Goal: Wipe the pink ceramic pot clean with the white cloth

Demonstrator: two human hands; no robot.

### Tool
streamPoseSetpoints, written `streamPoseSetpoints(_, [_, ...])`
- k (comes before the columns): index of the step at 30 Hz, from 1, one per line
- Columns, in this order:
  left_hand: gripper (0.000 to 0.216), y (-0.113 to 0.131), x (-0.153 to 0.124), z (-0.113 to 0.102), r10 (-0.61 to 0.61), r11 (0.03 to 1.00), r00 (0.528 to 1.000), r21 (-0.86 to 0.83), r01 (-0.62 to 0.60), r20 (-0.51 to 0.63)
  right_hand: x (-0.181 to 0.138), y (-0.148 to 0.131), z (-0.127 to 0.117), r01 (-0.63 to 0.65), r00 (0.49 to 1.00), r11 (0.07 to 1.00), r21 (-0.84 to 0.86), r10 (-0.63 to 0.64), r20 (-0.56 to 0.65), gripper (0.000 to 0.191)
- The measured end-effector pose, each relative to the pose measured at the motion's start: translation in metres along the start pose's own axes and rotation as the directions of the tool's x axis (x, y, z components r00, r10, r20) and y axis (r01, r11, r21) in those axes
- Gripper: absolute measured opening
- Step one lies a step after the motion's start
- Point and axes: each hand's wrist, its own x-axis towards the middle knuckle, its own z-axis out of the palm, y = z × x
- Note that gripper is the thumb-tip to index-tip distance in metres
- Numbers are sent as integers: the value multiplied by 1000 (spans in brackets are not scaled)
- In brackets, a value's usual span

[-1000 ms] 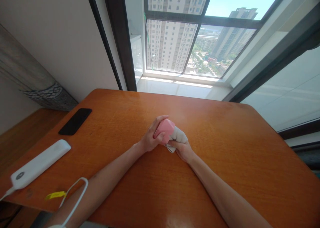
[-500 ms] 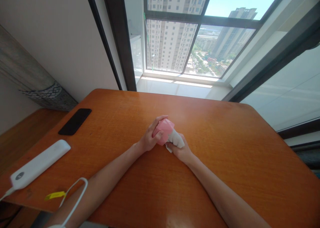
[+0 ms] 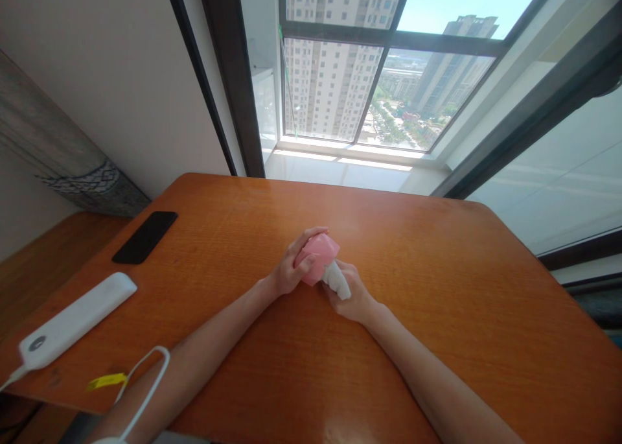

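Note:
My left hand (image 3: 287,272) is wrapped round a small pink object (image 3: 319,262) and holds it just above the orange wooden table (image 3: 437,288). My right hand (image 3: 354,296) grips a crumpled white cloth (image 3: 337,280) and presses it against the pink object's lower right side. Both hands meet near the middle of the table. The underside of the pink object is hidden by my fingers.
A black phone (image 3: 144,236) lies flat at the table's left. A long white device (image 3: 72,319) with a white cable (image 3: 146,382) and a yellow tag (image 3: 105,381) rests near the left front edge. A big window (image 3: 383,81) stands beyond the table's far edge.
My right hand has drawn the white cloth down and toward me along the pink object, bunching it smaller. My left hand has kept the pink object almost still.

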Motion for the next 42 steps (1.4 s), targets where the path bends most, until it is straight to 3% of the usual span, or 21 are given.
streamPoseSetpoints(3, [66,2,1,0,-9,1000,1000,-18,9,9,0,-2,0,-4,1000,999,32,4,-15,19])
streamPoseSetpoints(10, [73,1,2,-1,2,1000,999,-14,-1,38,3,-3,-2,-303,943,868,393,332,-5,24])
streamPoseSetpoints(12, [75,0,3,-2,28,999,998,-21,-27,47,3,1,-2,-373,899,766,524,438,-1,22])
streamPoseSetpoints(16, [76,2,3,-2,51,999,996,-8,-50,73,3,9,2,-445,764,465,765,643,53,13])
streamPoseSetpoints(19, [80,7,3,0,49,999,994,19,-51,99,7,6,2,-440,732,385,811,677,76,13])
streamPoseSetpoints(23, [87,7,2,1,97,995,988,28,-101,122,13,-1,-4,-427,687,169,888,699,198,21])
streamPoseSetpoints(26, [90,4,2,2,143,984,980,91,-156,142,15,-1,-9,-389,675,71,918,700,232,19])
streamPoseSetpoints(35, [75,2,0,5,136,971,989,191,-145,59,15,-1,-5,-367,653,23,930,718,240,14])
streamPoseSetpoints(42, [74,-1,-2,5,73,980,996,180,-80,43,13,-1,0,-369,686,163,915,712,149,16])
